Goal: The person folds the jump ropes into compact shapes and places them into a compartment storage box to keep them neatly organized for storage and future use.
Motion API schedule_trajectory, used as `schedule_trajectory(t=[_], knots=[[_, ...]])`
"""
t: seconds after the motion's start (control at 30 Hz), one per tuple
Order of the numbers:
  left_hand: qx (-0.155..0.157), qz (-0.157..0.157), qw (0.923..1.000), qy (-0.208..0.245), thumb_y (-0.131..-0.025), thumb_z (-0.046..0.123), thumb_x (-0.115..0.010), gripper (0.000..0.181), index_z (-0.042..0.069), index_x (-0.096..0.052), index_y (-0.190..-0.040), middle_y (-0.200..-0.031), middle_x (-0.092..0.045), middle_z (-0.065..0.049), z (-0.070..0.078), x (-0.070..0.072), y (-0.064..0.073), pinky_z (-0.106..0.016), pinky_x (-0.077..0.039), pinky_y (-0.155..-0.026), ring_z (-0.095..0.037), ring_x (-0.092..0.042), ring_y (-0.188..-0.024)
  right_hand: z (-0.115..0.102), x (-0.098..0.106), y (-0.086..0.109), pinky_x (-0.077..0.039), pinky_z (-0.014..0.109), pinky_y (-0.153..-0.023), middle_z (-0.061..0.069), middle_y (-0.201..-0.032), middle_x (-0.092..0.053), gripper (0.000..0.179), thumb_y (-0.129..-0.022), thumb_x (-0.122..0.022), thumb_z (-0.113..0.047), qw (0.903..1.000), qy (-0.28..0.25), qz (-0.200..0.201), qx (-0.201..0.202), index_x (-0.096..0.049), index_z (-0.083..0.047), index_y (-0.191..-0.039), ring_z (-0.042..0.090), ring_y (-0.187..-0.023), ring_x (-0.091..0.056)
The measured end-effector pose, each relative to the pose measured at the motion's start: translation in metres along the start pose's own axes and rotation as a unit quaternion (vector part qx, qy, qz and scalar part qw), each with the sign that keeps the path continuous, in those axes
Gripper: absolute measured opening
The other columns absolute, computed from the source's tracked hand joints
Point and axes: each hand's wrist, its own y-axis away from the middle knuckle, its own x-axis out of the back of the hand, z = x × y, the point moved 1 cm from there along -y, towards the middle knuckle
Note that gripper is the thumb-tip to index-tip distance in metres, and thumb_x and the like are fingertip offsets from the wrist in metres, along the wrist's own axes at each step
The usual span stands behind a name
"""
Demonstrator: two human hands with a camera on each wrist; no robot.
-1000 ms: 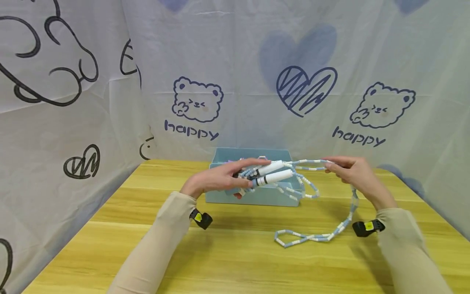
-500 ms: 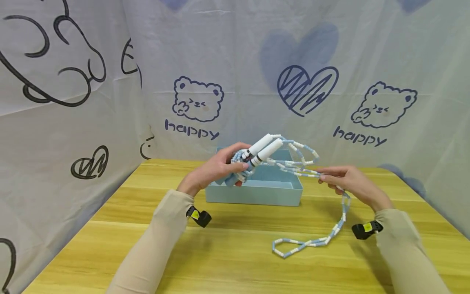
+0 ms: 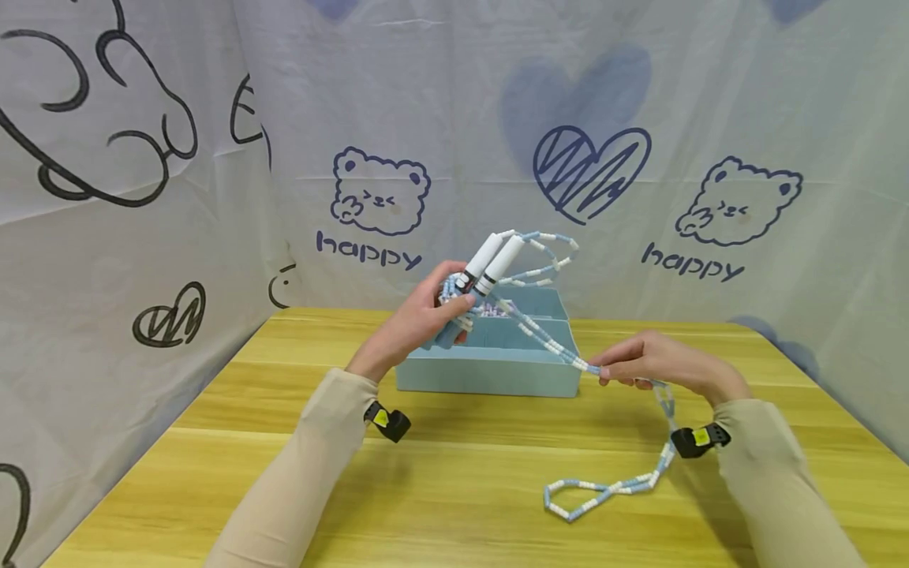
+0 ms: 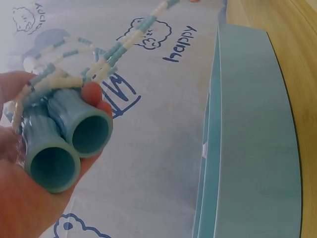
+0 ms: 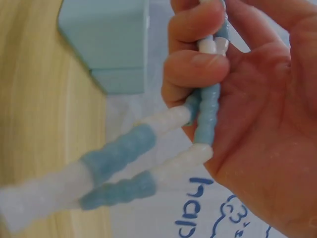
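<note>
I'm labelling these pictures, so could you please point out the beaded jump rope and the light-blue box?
Beaded jump rope (image 3: 545, 340), head view: on the doubled beaded cord.
Light-blue box (image 3: 488, 375), head view: on its front wall.

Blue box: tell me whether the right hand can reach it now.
Probably yes: the right hand is near the blue box, and only the beaded rope it holds crosses the way.

A table (image 3: 461, 473) bears a box (image 3: 486, 375) and rope loop (image 3: 559, 512).

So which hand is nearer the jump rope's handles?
Left: the left hand grips the handles; the right hand is off to their right and lower, holding the beaded rope.
</note>
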Motion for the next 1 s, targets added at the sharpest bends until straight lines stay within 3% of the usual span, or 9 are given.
schedule_trajectory(t=[0.17,0.3,0.43,0.53,0.67,0.87,1.0], knots=[[0.002,0.023,0.9993,-0.030,-0.102,0.019,-0.054,0.046,0.030,-0.039,-0.144,-0.112,-0.050,-0.018,-0.001,-0.003,-0.002,-0.043,-0.053,-0.061,-0.029,-0.059,-0.069,-0.015,-0.002,0.003,-0.041,0.024,-0.055,0.011,-0.100,-0.068,0.024,-0.094,-0.068,-0.023,0.9999,0.008,-0.014,0.006,-0.074,-0.012,-0.114,0.013,-0.060,-0.044],[0.011,0.039,0.9977,-0.055,-0.102,0.018,-0.053,0.045,0.026,-0.040,-0.145,-0.112,-0.051,-0.017,-0.004,-0.005,-0.003,-0.051,-0.053,-0.065,-0.028,-0.057,-0.071,-0.028,-0.004,0.007,-0.045,0.027,-0.062,0.008,-0.110,-0.069,0.020,-0.092,-0.070,-0.024,0.9994,0.027,-0.020,0.012,-0.076,-0.019,-0.110,0.021,-0.076,-0.056],[0.029,0.057,0.9923,-0.106,-0.101,0.020,-0.054,0.042,0.023,-0.042,-0.142,-0.103,-0.056,-0.015,-0.007,-0.007,-0.003,-0.040,-0.052,-0.057,-0.029,-0.058,-0.069,-0.044,-0.007,0.011,-0.050,0.034,-0.075,0.006,-0.113,-0.069,0.020,-0.094,-0.067,-0.021,0.9981,0.023,-0.035,0.045,-0.076,-0.017,-0.112,0.031,-0.094,-0.062],[0.046,0.069,0.9851,-0.150,-0.098,0.022,-0.059,0.042,0.023,-0.044,-0.138,-0.095,-0.060,-0.012,-0.009,-0.008,-0.002,-0.030,-0.047,-0.050,-0.026,-0.057,-0.065,-0.059,-0.009,0.014,-0.050,0.037,-0.078,0.011,-0.108,-0.069,0.021,-0.097,-0.062,-0.013,0.9941,-0.005,-0.051,0.096,-0.074,-0.012,-0.114,0.029,-0.093,-0.061],[0.058,0.066,0.9738,-0.210,-0.094,0.026,-0.066,0.044,0.023,-0.047,-0.134,-0.090,-0.063,-0.007,-0.011,-0.010,-0.003,-0.029,-0.045,-0.048,-0.022,-0.055,-0.061,-0.078,-0.013,0.019,-0.047,0.038,-0.075,0.013,-0.098,-0.066,0.025,-0.097,-0.056,-0.005,0.9855,-0.031,-0.053,0.158,-0.074,-0.009,-0.114,0.026,-0.085,-0.055],[0.046,0.030,0.9546,-0.293,-0.091,0.027,-0.073,0.048,0.021,-0.048,-0.132,-0.097,-0.064,-0.002,-0.016,-0.017,-0.005,-0.032,-0.049,-0.054,-0.019,-0.057,-0.066,-0.101,-0.025,0.020,-0.048,0.045,-0.082,0.014,-0.109,-0.067,0.029,-0.099,-0.053,-0.008,0.9853,-0.039,-0.016,0.165,-0.071,-0.012,-0.122,0.030,-0.096,-0.057],[0.032,0.011,0.9428,-0.332,-0.086,0.027,-0.078,0.053,0.019,-0.048,-0.129,-0.097,-0.065,0.001,-0.021,-0.023,-0.006,-0.030,-0.051,-0.059,-0.015,-0.061,-0.070,-0.112,-0.040,0.012,-0.048,0.037,-0.074,0.013,-0.100,-0.066,0.028,-0.101,-0.053,-0.009,0.9828,-0.042,-0.001,0.180,-0.069,-0.007,-0.124,0.027,-0.087,-0.055]])
